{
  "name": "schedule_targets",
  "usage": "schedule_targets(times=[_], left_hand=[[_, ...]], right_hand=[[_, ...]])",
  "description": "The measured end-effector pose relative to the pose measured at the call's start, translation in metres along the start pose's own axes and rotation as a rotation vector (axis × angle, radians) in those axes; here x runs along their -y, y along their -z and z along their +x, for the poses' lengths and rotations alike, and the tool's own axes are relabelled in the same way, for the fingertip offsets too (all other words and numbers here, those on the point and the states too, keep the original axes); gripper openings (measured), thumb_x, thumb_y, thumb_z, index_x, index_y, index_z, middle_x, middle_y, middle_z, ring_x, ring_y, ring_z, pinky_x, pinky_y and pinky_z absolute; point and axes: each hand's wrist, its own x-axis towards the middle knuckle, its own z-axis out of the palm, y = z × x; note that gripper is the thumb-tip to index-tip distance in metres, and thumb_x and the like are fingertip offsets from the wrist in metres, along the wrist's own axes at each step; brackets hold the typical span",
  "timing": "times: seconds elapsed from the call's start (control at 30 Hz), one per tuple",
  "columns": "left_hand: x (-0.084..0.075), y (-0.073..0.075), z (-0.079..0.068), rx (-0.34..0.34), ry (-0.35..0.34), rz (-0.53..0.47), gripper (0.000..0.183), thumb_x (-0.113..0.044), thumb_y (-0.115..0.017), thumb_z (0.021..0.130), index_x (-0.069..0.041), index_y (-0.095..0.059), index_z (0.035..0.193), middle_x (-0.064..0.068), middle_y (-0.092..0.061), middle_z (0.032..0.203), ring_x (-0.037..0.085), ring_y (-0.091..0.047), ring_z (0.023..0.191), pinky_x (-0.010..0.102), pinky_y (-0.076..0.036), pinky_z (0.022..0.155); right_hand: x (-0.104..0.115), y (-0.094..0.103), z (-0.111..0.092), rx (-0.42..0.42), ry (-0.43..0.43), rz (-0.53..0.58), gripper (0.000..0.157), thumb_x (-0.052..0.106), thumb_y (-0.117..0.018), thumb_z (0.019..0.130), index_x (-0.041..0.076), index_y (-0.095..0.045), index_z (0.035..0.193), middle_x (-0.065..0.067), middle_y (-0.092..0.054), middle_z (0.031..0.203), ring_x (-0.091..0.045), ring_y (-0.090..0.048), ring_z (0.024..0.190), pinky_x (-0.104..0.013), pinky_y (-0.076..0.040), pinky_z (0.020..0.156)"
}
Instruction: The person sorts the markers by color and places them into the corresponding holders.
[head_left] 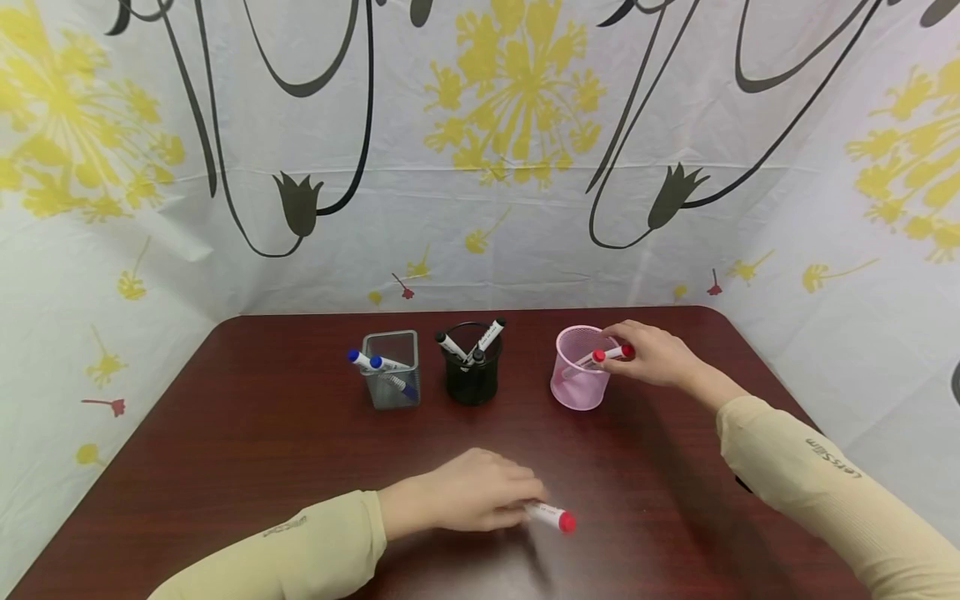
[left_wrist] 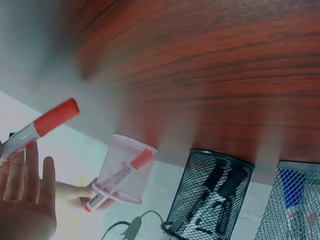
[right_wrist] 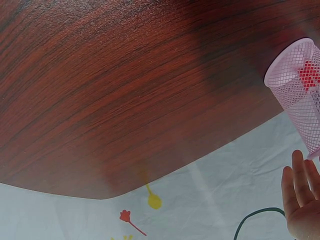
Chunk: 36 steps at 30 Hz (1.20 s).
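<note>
My left hand [head_left: 480,492] pinches a red-capped whiteboard marker [head_left: 551,515] above the front part of the table, its cap pointing right. In the left wrist view, the red cap [left_wrist: 57,117] sticks out past the fingertips. At the pink mesh pen cup [head_left: 576,387], my right hand [head_left: 652,354] reaches the right side of the rim. Red-capped markers [head_left: 597,356] lean in this cup, one cap right under the hand. The right wrist view shows extended fingers [right_wrist: 298,180] by the rim; the thumb is hidden, so a grip on cup or marker cannot be told.
Left of the pink cup stands a black round mesh cup [head_left: 472,379] with several black-capped markers. Further left is a grey square mesh cup [head_left: 393,392] with blue-capped markers. All stand on a dark red wooden table [head_left: 262,450] before a patterned white curtain [head_left: 420,150].
</note>
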Motion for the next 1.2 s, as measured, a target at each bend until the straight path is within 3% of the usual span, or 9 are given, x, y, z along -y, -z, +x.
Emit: schedule_targets(times=[0.17,0.37,0.7,1.0,1.2], left_hand=[[-0.002,0.012,0.002,-0.06,0.057,-0.242,0.019,-0.025,-0.06,0.084,-0.017,-0.057,0.101,-0.013,-0.056,0.085,-0.007,-0.048,0.069,0.007,-0.035,0.061],[-0.003,0.023,0.004,-0.131,0.115,-0.401,0.02,-0.025,-0.061,0.084,-0.014,-0.056,0.1,-0.011,-0.059,0.087,-0.009,-0.05,0.082,0.009,-0.038,0.072],[-0.001,0.038,0.006,-0.215,0.248,-0.67,0.023,-0.017,-0.064,0.082,-0.011,-0.054,0.102,-0.006,-0.06,0.091,-0.004,-0.054,0.085,0.015,-0.043,0.074],[0.006,0.053,0.009,-0.296,0.364,-0.763,0.024,-0.016,-0.065,0.081,-0.012,-0.056,0.103,-0.006,-0.061,0.089,0.002,-0.056,0.083,0.021,-0.046,0.072],[-0.003,0.088,0.019,-0.33,0.442,-0.791,0.022,-0.005,-0.064,0.08,-0.005,-0.056,0.1,0.001,-0.061,0.085,0.005,-0.056,0.08,0.027,-0.046,0.074]], right_hand=[[0.0,0.0,0.0,0.002,0.0,0.002,0.052,0.045,-0.066,0.074,0.009,-0.058,0.11,-0.006,-0.056,0.1,-0.018,-0.051,0.077,-0.04,-0.043,0.063],[-0.001,0.0,-0.001,0.0,0.005,0.005,0.052,0.046,-0.066,0.074,0.009,-0.058,0.11,-0.006,-0.056,0.099,-0.018,-0.051,0.077,-0.04,-0.043,0.062],[-0.002,-0.001,-0.001,-0.003,0.001,-0.004,0.053,0.048,-0.065,0.073,0.01,-0.058,0.11,-0.006,-0.056,0.099,-0.018,-0.051,0.076,-0.039,-0.043,0.061],[-0.001,-0.001,-0.001,0.008,-0.005,0.002,0.054,0.048,-0.065,0.074,0.01,-0.058,0.11,-0.007,-0.056,0.101,-0.019,-0.052,0.077,-0.04,-0.044,0.062],[-0.002,-0.001,-0.001,0.004,0.003,0.004,0.052,0.046,-0.066,0.074,0.009,-0.058,0.109,-0.006,-0.057,0.099,-0.017,-0.051,0.075,-0.037,-0.043,0.061]])
